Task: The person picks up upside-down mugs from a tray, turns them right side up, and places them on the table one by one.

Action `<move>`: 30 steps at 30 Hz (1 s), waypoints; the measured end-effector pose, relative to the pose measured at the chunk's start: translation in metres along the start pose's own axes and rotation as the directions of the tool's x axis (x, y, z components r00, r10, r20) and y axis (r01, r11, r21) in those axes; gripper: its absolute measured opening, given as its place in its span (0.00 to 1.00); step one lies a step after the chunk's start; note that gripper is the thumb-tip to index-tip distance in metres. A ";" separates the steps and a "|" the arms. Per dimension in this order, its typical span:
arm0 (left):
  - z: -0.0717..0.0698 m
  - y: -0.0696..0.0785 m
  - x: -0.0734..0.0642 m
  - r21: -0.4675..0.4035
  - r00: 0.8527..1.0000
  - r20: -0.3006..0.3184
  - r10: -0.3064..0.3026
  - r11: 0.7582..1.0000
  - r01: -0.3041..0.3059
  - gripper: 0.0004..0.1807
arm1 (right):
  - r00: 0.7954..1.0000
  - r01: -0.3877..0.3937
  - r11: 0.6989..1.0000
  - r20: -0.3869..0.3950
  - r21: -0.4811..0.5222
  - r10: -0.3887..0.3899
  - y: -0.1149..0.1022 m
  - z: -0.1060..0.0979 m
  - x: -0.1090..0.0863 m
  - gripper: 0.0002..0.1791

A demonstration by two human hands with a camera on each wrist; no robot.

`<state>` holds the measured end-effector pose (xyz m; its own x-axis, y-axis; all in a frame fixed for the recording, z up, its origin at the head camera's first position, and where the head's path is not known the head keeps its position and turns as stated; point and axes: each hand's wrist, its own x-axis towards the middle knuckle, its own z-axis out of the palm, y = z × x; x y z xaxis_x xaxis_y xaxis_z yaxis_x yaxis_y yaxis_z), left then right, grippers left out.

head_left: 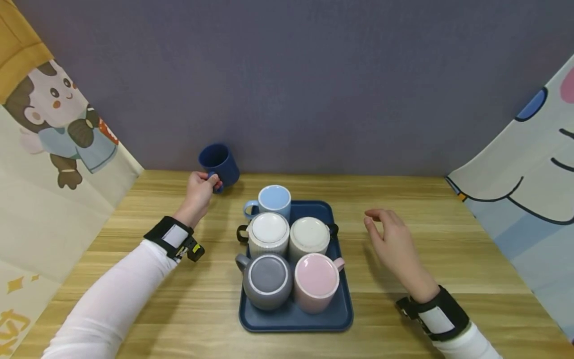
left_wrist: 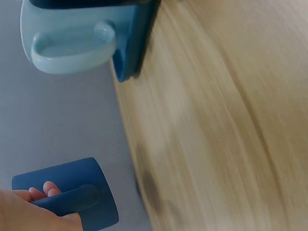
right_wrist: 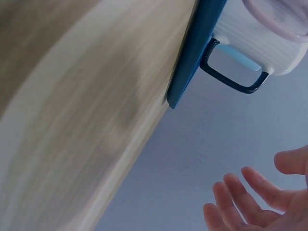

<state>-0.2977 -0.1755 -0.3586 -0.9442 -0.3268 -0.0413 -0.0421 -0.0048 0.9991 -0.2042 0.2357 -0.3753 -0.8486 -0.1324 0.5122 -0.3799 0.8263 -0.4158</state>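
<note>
A dark blue mug (head_left: pixel 227 172) is held by its handle in my left hand (head_left: pixel 200 194), mouth up and tilted, near the back of the table. The left wrist view shows my fingers curled through the handle of the mug (left_wrist: pixel 98 207). My right hand (head_left: pixel 393 239) hovers right of the tray with loosely bent fingers and nothing in it. On the navy tray (head_left: pixel 309 323) several mugs stand bottom up: a light blue mug (head_left: pixel 274 198) at the back left, two white mugs with black handles in the middle, a grey mug (head_left: pixel 267 281) and a pink mug (head_left: pixel 316 282) in front.
The tray lies on a wood-grain table (head_left: pixel 193 309). A grey wall panel (head_left: pixel 314 89) rises along the back edge. Cartoon-printed panels stand at the left (head_left: pixel 67 119) and the right (head_left: pixel 529 164). The tray's back right corner shows bare beside the light blue mug.
</note>
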 end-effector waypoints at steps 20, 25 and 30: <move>-0.007 -0.021 0.020 0.028 0.998 -0.017 -0.059 0.998 0.059 0.08 | 1.000 -0.010 1.000 -0.013 -0.008 0.009 -0.001 0.005 -0.010 0.13; -0.007 -0.024 0.023 0.042 0.996 -0.031 -0.079 0.996 0.080 0.07 | 1.000 -0.010 1.000 -0.008 -0.016 0.010 -0.001 0.006 -0.011 0.13; -0.008 -0.026 0.024 0.072 0.997 -0.029 -0.075 0.994 0.077 0.07 | 1.000 -0.002 1.000 -0.018 -0.015 0.002 -0.001 0.007 -0.011 0.12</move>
<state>-0.3169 -0.1908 -0.3853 -0.9286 -0.3525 -0.1163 -0.1385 0.0384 0.9896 -0.1969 0.2329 -0.3858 -0.8426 -0.1210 0.5247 -0.3727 0.8344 -0.4060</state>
